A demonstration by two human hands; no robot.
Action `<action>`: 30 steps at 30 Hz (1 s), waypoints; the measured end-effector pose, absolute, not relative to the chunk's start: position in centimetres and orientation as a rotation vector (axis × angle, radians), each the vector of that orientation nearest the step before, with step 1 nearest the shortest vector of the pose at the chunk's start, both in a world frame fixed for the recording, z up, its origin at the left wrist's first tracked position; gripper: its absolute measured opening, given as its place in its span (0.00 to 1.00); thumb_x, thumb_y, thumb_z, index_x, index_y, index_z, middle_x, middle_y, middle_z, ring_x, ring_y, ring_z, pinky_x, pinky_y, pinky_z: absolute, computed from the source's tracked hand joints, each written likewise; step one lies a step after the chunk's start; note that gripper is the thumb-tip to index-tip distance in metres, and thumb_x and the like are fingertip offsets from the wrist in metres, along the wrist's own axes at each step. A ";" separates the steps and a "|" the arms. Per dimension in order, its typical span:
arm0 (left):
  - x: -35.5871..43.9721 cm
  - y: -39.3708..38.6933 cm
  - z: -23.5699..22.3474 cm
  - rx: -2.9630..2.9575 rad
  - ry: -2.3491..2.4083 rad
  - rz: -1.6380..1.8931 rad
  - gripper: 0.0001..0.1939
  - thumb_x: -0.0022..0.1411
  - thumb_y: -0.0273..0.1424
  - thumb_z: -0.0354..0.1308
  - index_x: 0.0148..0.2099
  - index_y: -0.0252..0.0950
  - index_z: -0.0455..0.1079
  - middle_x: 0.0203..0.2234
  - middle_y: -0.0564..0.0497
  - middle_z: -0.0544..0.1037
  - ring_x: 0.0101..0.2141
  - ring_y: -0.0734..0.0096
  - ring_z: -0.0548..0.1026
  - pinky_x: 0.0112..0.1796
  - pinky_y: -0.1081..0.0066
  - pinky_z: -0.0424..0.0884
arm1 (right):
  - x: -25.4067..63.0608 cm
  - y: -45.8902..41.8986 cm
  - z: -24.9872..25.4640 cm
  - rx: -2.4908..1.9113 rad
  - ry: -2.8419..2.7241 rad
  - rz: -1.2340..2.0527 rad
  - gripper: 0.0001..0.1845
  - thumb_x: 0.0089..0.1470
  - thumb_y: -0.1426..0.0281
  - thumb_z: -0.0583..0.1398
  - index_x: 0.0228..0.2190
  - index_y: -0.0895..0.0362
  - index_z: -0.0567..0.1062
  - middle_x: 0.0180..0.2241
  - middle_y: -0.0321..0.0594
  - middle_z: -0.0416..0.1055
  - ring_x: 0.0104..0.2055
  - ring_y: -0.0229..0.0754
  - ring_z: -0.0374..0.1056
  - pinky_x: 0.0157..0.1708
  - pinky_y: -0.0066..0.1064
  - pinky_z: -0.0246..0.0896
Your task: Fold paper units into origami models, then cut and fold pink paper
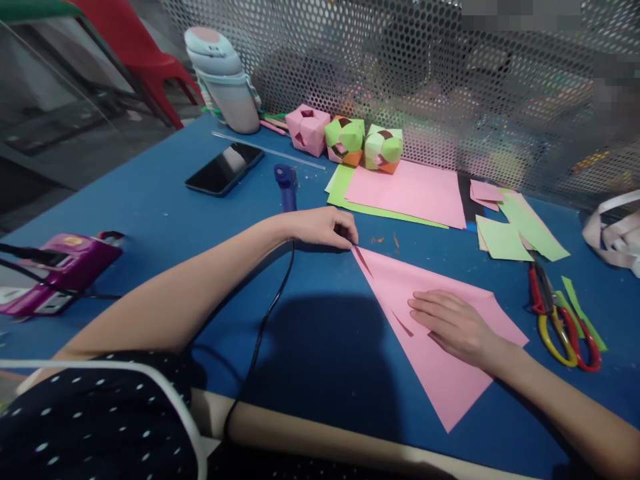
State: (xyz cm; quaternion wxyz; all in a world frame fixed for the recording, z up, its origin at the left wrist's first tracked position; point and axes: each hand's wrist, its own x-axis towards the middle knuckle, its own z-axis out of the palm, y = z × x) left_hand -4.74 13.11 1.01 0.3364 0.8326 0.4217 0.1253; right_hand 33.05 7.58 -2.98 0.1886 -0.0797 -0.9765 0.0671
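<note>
A pink sheet of paper (pixel 445 393) lies on the blue table, with a folded-over layer along its upper edge and dark slit-like gaps showing near its left edge. My left hand (pixel 325 227) is closed at the paper's far left corner, fingertips pressed together on the tip. Flat on the middle of the sheet rests my right hand (pixel 455 327), its fingers stretched out. Just behind my left wrist stands a dark blue handheld tool (pixel 286 183) with a black cord; its lower part is hidden by the arm.
Origami cubes in pink (pixel 307 130) and green (pixel 345 140) line the mesh panel. More coloured paper (pixel 405 193) lies before them. Scissors (pixel 565 333) and paper scraps are at right; a phone (pixel 225 170), bottle (pixel 223 80) and purple power strip (pixel 70 267) are at left.
</note>
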 end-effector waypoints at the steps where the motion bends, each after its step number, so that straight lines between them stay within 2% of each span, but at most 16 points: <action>1: -4.7 13.1 0.9 2.161 1.100 0.343 0.11 0.59 0.36 0.60 0.41 0.37 0.78 0.36 0.51 0.77 0.36 0.73 0.73 0.39 0.75 0.67 | 33.1 7.6 -3.0 -0.225 -2.751 0.187 0.22 0.60 0.78 0.57 0.56 0.60 0.71 0.54 0.51 0.74 0.61 0.52 0.66 0.55 0.52 0.69; 9: -4.4 13.2 0.2 2.166 1.091 0.424 0.09 0.60 0.37 0.60 0.37 0.39 0.80 0.32 0.52 0.76 0.35 0.73 0.74 0.40 0.75 0.68 | 33.5 7.6 -3.2 -0.212 -2.792 0.163 0.19 0.61 0.77 0.57 0.53 0.57 0.73 0.56 0.50 0.73 0.63 0.52 0.64 0.56 0.50 0.69; 14: -4.3 13.3 -0.1 2.163 1.085 0.427 0.09 0.59 0.36 0.61 0.36 0.39 0.80 0.32 0.52 0.76 0.36 0.73 0.74 0.41 0.74 0.68 | 33.3 6.8 -2.7 -0.204 -2.790 0.149 0.19 0.59 0.78 0.59 0.53 0.60 0.73 0.55 0.53 0.73 0.63 0.53 0.63 0.57 0.52 0.67; 18: -4.3 13.5 -0.4 2.162 1.084 0.437 0.09 0.58 0.36 0.61 0.35 0.38 0.80 0.31 0.51 0.75 0.35 0.73 0.74 0.41 0.73 0.69 | 33.0 5.9 -2.3 -0.260 -2.774 0.143 0.19 0.58 0.79 0.59 0.52 0.61 0.73 0.51 0.55 0.75 0.58 0.53 0.68 0.55 0.51 0.69; 23: -4.2 13.3 -0.2 2.175 1.128 0.396 0.09 0.58 0.37 0.61 0.36 0.39 0.80 0.32 0.52 0.75 0.36 0.73 0.74 0.42 0.74 0.68 | 32.5 4.5 -1.9 -0.395 -2.733 0.167 0.18 0.58 0.80 0.58 0.50 0.58 0.74 0.47 0.51 0.77 0.54 0.52 0.71 0.51 0.50 0.72; 30: -4.2 13.2 -0.2 2.189 1.132 0.391 0.11 0.59 0.38 0.60 0.37 0.38 0.80 0.33 0.51 0.74 0.36 0.73 0.74 0.42 0.73 0.68 | 32.4 2.5 -2.7 -0.501 -2.636 0.131 0.20 0.57 0.81 0.59 0.51 0.58 0.72 0.50 0.54 0.76 0.57 0.55 0.69 0.51 0.52 0.72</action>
